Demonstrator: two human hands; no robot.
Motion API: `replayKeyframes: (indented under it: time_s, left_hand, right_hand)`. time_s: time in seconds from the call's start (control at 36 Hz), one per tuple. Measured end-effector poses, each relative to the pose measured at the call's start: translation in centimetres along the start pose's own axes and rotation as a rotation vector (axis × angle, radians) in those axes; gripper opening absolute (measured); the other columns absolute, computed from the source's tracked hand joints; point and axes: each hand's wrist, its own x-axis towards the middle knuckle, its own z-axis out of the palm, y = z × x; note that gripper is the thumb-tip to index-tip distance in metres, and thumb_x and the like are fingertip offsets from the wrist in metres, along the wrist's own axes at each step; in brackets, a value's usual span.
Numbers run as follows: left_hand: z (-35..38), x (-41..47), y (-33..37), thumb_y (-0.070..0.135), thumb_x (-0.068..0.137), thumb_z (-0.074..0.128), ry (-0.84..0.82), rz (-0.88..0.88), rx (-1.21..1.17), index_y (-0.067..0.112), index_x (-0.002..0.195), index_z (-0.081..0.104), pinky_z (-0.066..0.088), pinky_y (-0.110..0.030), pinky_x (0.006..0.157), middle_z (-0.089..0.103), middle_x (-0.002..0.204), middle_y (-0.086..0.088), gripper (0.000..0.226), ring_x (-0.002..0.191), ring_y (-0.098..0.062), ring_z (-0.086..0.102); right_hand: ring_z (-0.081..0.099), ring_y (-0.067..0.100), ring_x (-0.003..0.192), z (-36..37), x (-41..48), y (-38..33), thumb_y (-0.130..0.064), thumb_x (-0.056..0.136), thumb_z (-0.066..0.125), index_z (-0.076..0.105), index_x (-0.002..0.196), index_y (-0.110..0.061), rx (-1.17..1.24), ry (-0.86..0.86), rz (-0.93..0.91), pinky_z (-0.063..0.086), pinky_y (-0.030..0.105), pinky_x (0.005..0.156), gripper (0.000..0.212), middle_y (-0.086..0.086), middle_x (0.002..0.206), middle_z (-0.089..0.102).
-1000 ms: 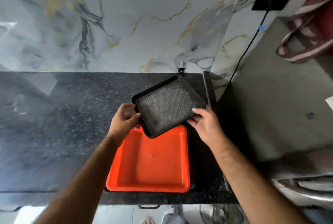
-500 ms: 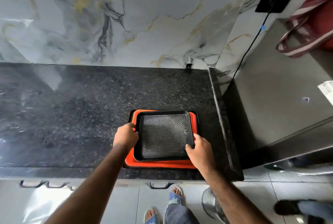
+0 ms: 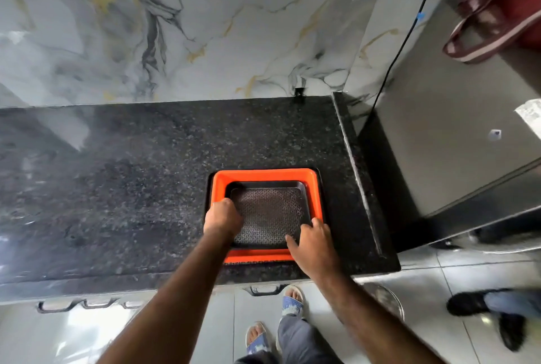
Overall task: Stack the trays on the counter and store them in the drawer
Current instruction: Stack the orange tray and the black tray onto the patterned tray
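A black tray [image 3: 270, 213] with a patterned floor lies nested inside an orange tray [image 3: 265, 174] near the right front of the dark granite counter [image 3: 131, 188]. My left hand [image 3: 222, 217] is curled over the left rims of the stacked trays. My right hand [image 3: 314, 242] rests on the black tray's near right corner, fingers spread over its rim. A drawer handle [image 3: 265, 290] shows just under the counter edge, below the trays.
A steel appliance [image 3: 456, 135] stands right of the counter, with a striped bag [image 3: 497, 12] on top and a black cable [image 3: 401, 44] running up the marble wall. More handles [image 3: 87, 303] sit lower left. Another person's shoe [image 3: 468, 303] is on the floor.
The black tray went from tilted above the orange tray to lying flat inside it. The view has pulled back, and both hands now sit on the stacked trays' near sides.
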Motion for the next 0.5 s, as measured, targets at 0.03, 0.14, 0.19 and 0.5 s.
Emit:
replayKeyframes:
  time_s: [0.03, 0.14, 0.19, 0.5]
  left_hand:
    - [0.3, -0.1, 0.2, 0.014, 0.08, 0.055, -0.013, -0.005, -0.005, 0.002, 0.111, 0.065, 0.054, -0.04, 0.085, 0.07, 0.112, -0.019, 0.034, 0.107, -0.037, 0.067]
    - [1.5, -0.5, 0.8, 0.015, 0.08, 0.055, -0.07, -0.008, -0.004, -0.002, 0.116, 0.061, 0.051, -0.037, 0.093, 0.067, 0.12, -0.021, 0.041, 0.115, -0.036, 0.063]
    - [2.2, -0.7, 1.1, 0.02, 0.08, 0.058, -0.104, -0.029, -0.016, -0.003, 0.121, 0.056, 0.049, -0.037, 0.096, 0.065, 0.123, -0.023, 0.047, 0.118, -0.037, 0.061]
    - [4.9, -6.2, -4.9, 0.039, 0.096, 0.056, 0.518, 0.261, -0.294, -0.003, 0.147, 0.034, 0.014, -0.041, 0.123, 0.028, 0.158, -0.023, 0.07, 0.149, -0.035, 0.021]
  right_hand:
    - [0.058, 0.03, 0.112, 0.2, -0.2, 0.0, -0.054, 0.089, 0.053, 0.074, 0.104, -0.007, -0.008, -0.001, 0.014, 0.047, 0.04, 0.103, 0.054, 0.017, 0.118, 0.062]
    - [0.073, 0.032, 0.088, 1.0, -1.0, -0.7, -0.055, 0.055, 0.086, 0.077, 0.065, 0.0, -0.178, 0.007, -0.025, 0.061, 0.038, 0.079, 0.056, 0.023, 0.082, 0.076]
    - [0.072, 0.031, 0.097, 1.8, -1.6, -1.0, -0.056, 0.065, 0.08, 0.078, 0.074, -0.001, -0.16, -0.032, -0.082, 0.058, 0.037, 0.086, 0.056, 0.024, 0.094, 0.076]
    - [0.024, 0.027, 0.154, 4.5, -6.5, 5.0, -0.054, 0.099, 0.045, 0.032, 0.154, -0.006, 0.071, 0.248, -0.245, 0.025, 0.04, 0.125, 0.074, 0.014, 0.163, 0.029]
